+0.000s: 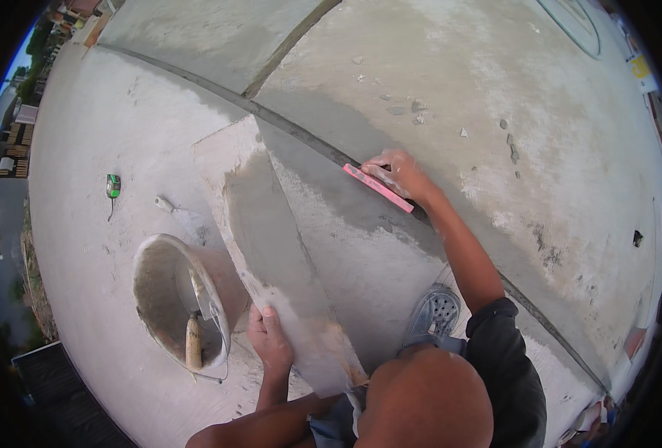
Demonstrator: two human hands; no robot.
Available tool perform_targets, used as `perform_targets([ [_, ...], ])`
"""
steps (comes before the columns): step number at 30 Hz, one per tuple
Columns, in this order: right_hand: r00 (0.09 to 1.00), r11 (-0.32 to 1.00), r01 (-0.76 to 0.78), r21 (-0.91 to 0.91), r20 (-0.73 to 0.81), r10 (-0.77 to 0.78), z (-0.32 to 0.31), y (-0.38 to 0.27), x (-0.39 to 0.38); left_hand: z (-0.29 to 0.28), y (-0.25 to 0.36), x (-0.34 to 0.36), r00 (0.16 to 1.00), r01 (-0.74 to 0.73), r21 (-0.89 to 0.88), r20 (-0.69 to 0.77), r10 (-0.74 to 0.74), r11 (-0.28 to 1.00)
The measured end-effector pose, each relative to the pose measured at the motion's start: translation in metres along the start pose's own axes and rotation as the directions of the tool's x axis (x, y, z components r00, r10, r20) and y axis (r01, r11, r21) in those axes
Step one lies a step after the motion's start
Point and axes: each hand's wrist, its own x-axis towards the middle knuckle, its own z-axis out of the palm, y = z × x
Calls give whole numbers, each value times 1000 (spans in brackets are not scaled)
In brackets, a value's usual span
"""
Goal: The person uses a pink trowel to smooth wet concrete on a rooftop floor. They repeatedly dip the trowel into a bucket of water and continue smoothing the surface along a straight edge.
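My right hand (402,173), smeared with pale mortar, is closed on a pink float (379,188). The float lies along the dark joint line (294,128) in the concrete, its narrow pink edge toward me; its handle is mostly hidden by my fingers. My left hand (270,340) grips the left edge of a long pale board (235,138), thumb on top and fingers out of sight beneath. Wet grey mortar (264,216) covers much of that board. Damp grey patches run along both sides of the joint.
Left of the board stands a bucket (230,280) with a wooden-handled tool (193,340) inside. A pale-handled trowel (185,218) and a green tape measure (113,185) lie beyond it. My grey clog (437,310) rests near the joint. Loose mortar crumbs (418,112) dot the far slab.
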Motion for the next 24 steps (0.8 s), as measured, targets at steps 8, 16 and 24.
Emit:
perform_targets([
  [8,997,997,-74,-24,26,74,-24,-7,-40,11,7,1,1000,-11,-32,25,11,999],
  [16,999,999,-29,-34,26,30,-33,19,-72,16,9,3,999,13,-47,52,-11,999],
  [24,999,996,41,-77,33,-39,-46,43,-107,17,1,6,997,8,-42,73,-5,999],
])
